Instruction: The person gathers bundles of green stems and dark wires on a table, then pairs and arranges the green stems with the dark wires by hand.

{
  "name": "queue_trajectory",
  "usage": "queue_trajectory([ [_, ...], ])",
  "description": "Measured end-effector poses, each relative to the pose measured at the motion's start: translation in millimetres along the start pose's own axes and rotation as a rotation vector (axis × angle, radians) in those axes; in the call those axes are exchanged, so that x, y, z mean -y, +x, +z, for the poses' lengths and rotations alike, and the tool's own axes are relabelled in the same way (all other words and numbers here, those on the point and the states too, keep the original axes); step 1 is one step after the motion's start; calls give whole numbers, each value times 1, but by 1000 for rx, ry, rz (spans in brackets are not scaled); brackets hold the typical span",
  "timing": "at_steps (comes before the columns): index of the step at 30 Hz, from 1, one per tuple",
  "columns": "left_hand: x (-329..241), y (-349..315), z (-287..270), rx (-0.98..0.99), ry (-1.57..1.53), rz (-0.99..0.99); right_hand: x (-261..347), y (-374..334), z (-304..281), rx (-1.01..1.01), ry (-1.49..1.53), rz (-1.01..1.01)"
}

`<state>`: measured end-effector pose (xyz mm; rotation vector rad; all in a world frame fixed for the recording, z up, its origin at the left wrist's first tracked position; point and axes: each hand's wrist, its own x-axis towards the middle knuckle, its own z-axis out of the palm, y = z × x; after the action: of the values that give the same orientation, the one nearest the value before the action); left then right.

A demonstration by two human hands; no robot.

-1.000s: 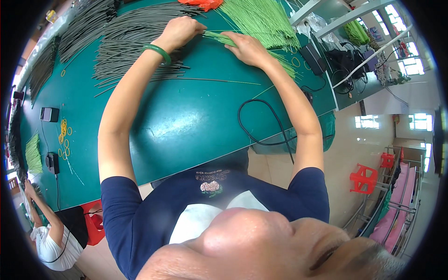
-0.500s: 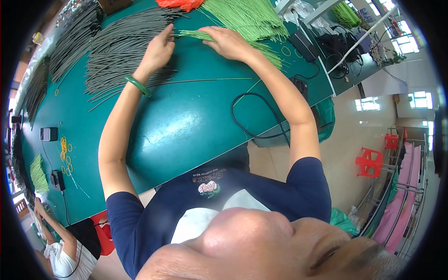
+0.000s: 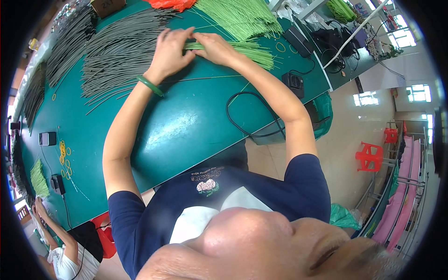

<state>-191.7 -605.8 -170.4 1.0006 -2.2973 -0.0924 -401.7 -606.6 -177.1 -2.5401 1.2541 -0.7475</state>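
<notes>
My left hand (image 3: 171, 53), with a green bangle (image 3: 150, 86) on its wrist, is closed around the left end of a bundle of thin light green stems (image 3: 193, 46). Right beside it, my right hand (image 3: 214, 48) grips the same bundle from above, fingers bent over it. The bundle's free ends fan out to the right, past my right wrist. Spread to the left of my left hand is a layer of dark grey-green stems (image 3: 116, 56). Below my hands a single long stem (image 3: 205, 78) lies across the green table (image 3: 186, 121).
A big pile of light green stems (image 3: 238, 18) and an orange-red bag (image 3: 172, 3) lie at the far side. Nearer right are a black adapter (image 3: 298, 41) and a looped black cable (image 3: 228, 112). Rubber bands (image 3: 62, 151) lie at left; a co-worker's arms (image 3: 56, 228) show lower left.
My left hand has moved right, from the edge of the dark stems onto the green bundle, and has closed on it. My right hand has shifted slightly left and down.
</notes>
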Motion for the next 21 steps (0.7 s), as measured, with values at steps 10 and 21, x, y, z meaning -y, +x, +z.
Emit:
queue_trajectory([
  [10,-4,15,8,107,314,84,-5,-10,-27,-32,-84,-28],
  [21,12,1,-1,268,221,-28,-53,-56,-46,58,-373,-56],
])
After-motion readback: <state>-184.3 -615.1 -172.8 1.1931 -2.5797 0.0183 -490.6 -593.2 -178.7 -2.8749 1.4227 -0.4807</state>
